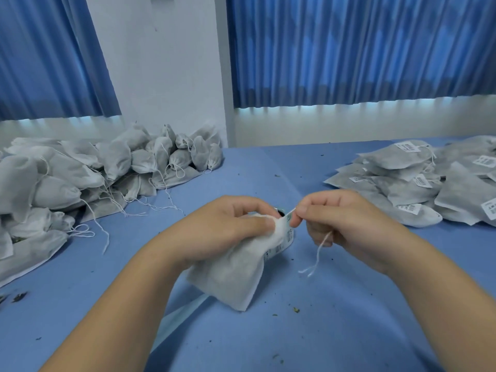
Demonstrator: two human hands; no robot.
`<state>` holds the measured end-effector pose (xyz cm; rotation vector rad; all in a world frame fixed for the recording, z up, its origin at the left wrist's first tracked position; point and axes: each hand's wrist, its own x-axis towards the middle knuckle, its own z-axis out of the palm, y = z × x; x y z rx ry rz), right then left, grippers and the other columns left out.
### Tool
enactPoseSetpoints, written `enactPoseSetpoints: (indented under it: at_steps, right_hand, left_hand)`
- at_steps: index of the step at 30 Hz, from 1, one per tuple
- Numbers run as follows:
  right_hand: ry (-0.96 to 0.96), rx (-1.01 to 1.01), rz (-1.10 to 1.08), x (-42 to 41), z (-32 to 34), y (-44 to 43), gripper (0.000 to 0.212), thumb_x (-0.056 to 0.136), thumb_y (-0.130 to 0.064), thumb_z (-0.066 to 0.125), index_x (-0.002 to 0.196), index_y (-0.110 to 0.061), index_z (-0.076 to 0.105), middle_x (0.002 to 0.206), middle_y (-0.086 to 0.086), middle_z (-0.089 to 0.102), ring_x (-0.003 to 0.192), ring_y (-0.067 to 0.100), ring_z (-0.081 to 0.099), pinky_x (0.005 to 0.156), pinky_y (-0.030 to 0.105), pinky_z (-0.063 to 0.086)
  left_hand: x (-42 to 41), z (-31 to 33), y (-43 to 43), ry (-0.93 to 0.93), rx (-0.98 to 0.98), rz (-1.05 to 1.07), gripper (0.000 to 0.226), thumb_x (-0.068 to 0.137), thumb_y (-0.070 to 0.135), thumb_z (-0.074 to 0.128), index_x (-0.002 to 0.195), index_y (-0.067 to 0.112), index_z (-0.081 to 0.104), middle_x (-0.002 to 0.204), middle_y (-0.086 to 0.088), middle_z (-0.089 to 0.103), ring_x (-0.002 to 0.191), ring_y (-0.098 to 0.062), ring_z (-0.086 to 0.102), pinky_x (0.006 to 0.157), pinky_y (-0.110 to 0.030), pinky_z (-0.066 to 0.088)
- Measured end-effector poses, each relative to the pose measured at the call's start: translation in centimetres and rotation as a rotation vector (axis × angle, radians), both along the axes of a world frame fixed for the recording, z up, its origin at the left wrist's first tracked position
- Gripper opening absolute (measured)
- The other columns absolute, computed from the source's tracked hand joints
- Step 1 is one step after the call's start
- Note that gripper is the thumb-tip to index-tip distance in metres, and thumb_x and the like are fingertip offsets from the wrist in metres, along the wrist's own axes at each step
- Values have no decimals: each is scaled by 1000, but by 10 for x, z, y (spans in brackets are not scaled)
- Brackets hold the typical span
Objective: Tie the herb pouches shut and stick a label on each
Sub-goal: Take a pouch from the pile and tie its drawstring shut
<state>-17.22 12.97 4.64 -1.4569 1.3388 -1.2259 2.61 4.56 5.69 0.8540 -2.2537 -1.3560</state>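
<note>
Far left: heap of unlabelled pouches [94,167], plump, loose strings trailing onto the table [295,331]. The heap runs from the left edge to the white wall [166,63].

Far right: stack of labelled pouches [418,191], lying flatter, each with a white barcode label [409,146]. The stack runs out of view on the right.

Behind both: blue curtains [349,49].

Centre, near: the pouch [233,275] in work, held up off the blue cloth, bottom corner hanging down.
- Left hand [233,224] grips its gathered neck, thumb and fingers clamped on the fabric.
- Right hand [343,221] is just beside it. Thumb and forefinger pinch the drawstring [318,253] at the pouch mouth, other fingers curled in. The string's tail dangles below the palm, clear of the table.

Printed label strip [289,232] sits directly behind the pouch, mostly hidden by it and the left fingers. Cannot tell whether it touches the pouch. A pale paper strip [185,312] lies under the left forearm.

Herb crumbs [296,309] are scattered over the cloth, with more at the near left edge.

Open room: wide bare lane of cloth between the two piles, from the hands to the far table edge. Bare cloth also near right, below the right forearm. Near edge of table not in view.
</note>
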Motion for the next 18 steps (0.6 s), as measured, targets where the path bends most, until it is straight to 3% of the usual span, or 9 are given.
enactPoseSetpoints:
  at_steps: [2, 5, 8, 10, 13, 16, 18]
  right_hand:
    - [-90, -9, 74, 1, 1, 0, 19, 78, -24, 61, 68, -13, 72, 54, 5, 29, 50, 15, 32, 51, 21, 36]
    - [-127, -58, 111, 6, -1, -1, 18, 78, -20, 61, 67, -12, 73, 65, 16, 37, 54, 16, 35, 55, 23, 39]
    - [-146, -99, 79, 16, -5, -3, 19, 83, -14, 61, 69, -11, 73, 70, 14, 60, 51, 15, 36, 52, 23, 39]
    - [-207, -110, 55, 17, -6, -4, 20, 91, -7, 57, 75, -3, 68, 72, 10, 64, 44, 12, 30, 44, 23, 34]
    - [-171, -127, -64, 12, -4, -2, 23, 93, -9, 57, 74, -8, 70, 47, -4, 41, 44, 13, 19, 43, 23, 19]
    - [-2, -158, -245, 12, -3, -2, 16, 85, -20, 69, 69, -19, 71, 49, -4, 31, 46, 14, 23, 46, 25, 22]
    - [17, -184, -300, 16, -4, -3, 14, 81, -23, 74, 68, -22, 69, 49, -7, 30, 46, 13, 25, 49, 26, 22]
  left_hand:
    - [2, 1, 1, 3, 35, 19, 12, 74, 25, 64, 82, 21, 73, 95, -16, 73, 81, -18, 65, 80, -36, 49]
    - [1, 1, 8, 92, 92, 17, 13, 70, 13, 56, 73, 17, 68, 92, -9, 77, 87, -18, 72, 82, -33, 55]
    - [-5, 0, 16, 166, 132, 75, 17, 64, 8, 53, 66, 18, 67, 75, -7, 74, 67, -16, 68, 73, -33, 55]
    - [-8, 2, 19, 165, 130, 116, 19, 63, 12, 50, 63, 19, 67, 66, -7, 68, 55, -14, 58, 64, -30, 47]
    - [-9, 5, 18, 103, 67, 117, 21, 73, 26, 51, 65, 23, 70, 61, 1, 61, 51, -11, 49, 60, -26, 40]
    - [-6, 6, 16, 121, 61, 57, 27, 88, 34, 64, 65, 24, 70, 56, 4, 51, 46, -6, 44, 48, -16, 38]
    - [-3, 3, 16, 159, 136, 0, 25, 87, 33, 66, 66, 22, 71, 55, 3, 49, 42, -5, 40, 43, -14, 34]
